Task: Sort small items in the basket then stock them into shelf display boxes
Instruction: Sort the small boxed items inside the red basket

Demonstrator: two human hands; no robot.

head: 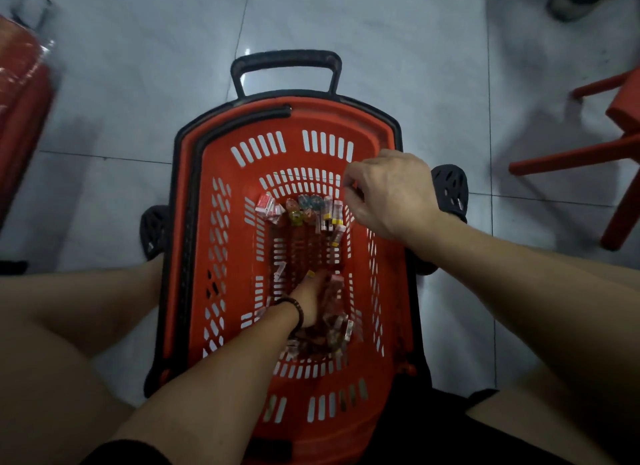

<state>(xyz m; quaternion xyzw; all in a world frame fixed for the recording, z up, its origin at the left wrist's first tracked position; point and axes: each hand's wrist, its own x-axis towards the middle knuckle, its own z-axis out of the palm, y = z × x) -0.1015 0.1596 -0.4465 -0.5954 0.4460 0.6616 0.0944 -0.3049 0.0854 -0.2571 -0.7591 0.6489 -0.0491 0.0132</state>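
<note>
A red slotted shopping basket (207,256) with black trim stands on the floor between my knees. Along the far end of its bottom lies a row of small items (301,211): pink-and-white boxes, round colourful pieces and tall pink packs. A loose pile of small items (332,329) sits at the near end. My left hand (308,302), a dark bracelet on its wrist, reaches down into that pile, fingertips drawn together on a small yellow-tipped item (310,274). Above the right end of the row hovers my right hand (388,194), fingers loosely curled, nothing visible in them.
The basket's black pull handle (285,61) points away from me. My feet in black slotted sandals (450,187) flank the basket. A red plastic stool (609,146) stands at the right and a red plastic-wrapped object (20,94) at the left. Grey floor tiles surround everything.
</note>
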